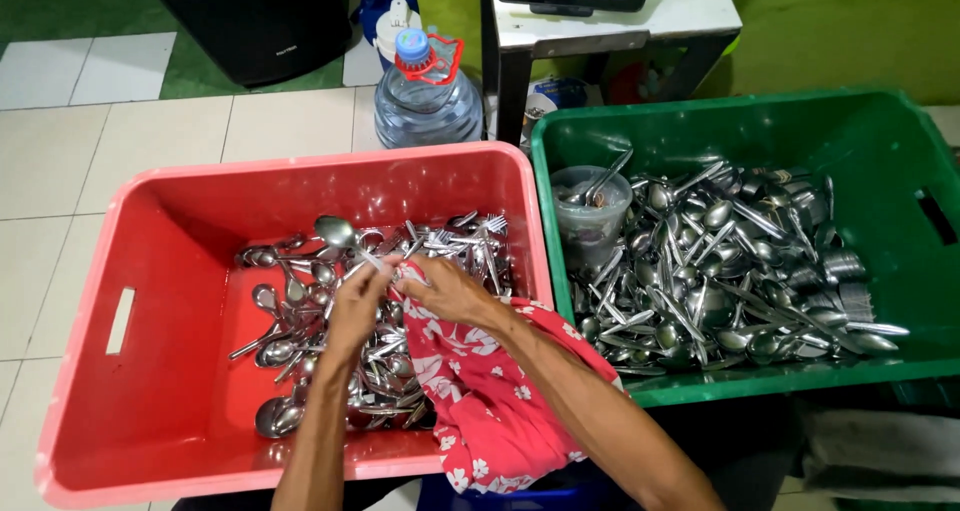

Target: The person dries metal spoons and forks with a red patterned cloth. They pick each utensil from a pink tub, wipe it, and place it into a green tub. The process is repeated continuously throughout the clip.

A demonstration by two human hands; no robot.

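Over the red plastic crate (150,271), our left hand (357,306) pinches a shiny steel spoon (345,239) by its handle. Our right hand (447,289) grips the red flowered cloth (480,391), fingers closed around it.

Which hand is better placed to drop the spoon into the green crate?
Probably right: it sits nearer the green crate. But the left appears to hold the spoon, and the right grips the cloth.

A slim steel spoon (345,239) lay tilted, bowl up-left, its handle wrapped in a red floral cotton cloth (478,386) draped over the red plastic crate's (150,271) near rim.
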